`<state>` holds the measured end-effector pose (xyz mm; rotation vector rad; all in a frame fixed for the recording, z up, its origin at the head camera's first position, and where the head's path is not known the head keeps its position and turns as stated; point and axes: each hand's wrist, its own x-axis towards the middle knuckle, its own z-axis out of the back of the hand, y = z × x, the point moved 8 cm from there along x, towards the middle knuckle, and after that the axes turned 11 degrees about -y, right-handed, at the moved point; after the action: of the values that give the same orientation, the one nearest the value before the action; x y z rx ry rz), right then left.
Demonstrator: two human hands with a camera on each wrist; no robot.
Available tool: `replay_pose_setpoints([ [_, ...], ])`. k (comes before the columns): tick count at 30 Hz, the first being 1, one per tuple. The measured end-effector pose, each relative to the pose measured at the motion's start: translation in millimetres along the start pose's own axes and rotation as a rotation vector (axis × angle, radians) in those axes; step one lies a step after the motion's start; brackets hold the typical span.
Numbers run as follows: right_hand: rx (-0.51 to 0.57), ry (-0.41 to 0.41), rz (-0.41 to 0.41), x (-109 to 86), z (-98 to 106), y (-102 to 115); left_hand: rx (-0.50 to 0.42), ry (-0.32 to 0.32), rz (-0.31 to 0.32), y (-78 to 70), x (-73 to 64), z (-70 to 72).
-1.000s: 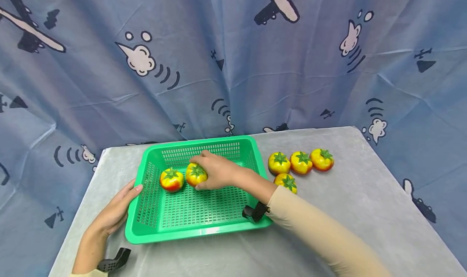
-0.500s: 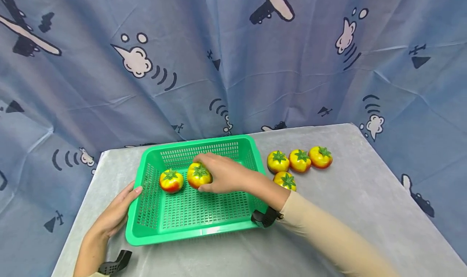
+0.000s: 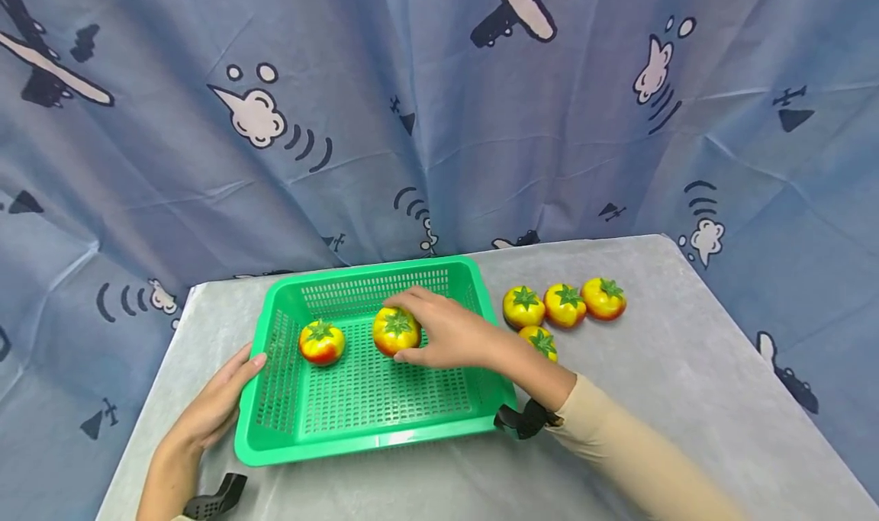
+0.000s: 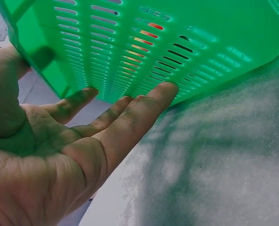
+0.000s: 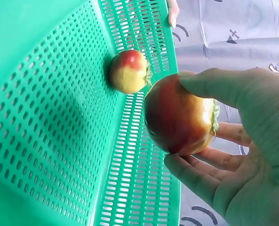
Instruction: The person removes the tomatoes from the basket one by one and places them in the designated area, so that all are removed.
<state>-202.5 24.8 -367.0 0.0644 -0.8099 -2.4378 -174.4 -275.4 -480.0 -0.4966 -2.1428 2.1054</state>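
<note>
"What does the right hand (image 3: 449,334) have, can you see?"

"Yes. Its grip is closed round one yellow-and-red tomato (image 3: 396,332), with the thumb on one side and the fingers on the other. The green leaves of the tomato face upward."

"And where exactly is this tomato?"

"It is over the floor of the green basket (image 3: 378,438), near the middle. Whether it touches the floor, I cannot tell from here."

"Is it alone in there?"

"No, a second tomato (image 3: 321,343) lies near the left wall, apart from the held one."

"What about the left hand (image 3: 218,399)?"

"It holds this left wall: the thumb goes over the rim, and the fingers reach along the outside."

"And farther away?"

"On the grey tabletop (image 3: 659,399), to the right of the basket, four more tomatoes (image 3: 565,307) are grouped. The right forearm partly covers the nearest. Behind hangs a blue curtain (image 3: 426,124), printed with airplanes."
</note>
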Motion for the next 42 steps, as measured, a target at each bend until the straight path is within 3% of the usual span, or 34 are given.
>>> replay_pose_setpoints([
  [9,0.002,-0.014,-0.021,-13.0,9,-9,0.005,0.004,0.011,0.9,4.3,-6.4],
  [20,-0.012,-0.050,-0.002,-19.0,18,-10,0.000,0.017,0.010,-0.4,5.1,-1.3],
  [42,0.017,-0.149,0.039,-42.1,44,-19,-0.031,-0.054,-0.005,-3.4,0.2,1.7],
])
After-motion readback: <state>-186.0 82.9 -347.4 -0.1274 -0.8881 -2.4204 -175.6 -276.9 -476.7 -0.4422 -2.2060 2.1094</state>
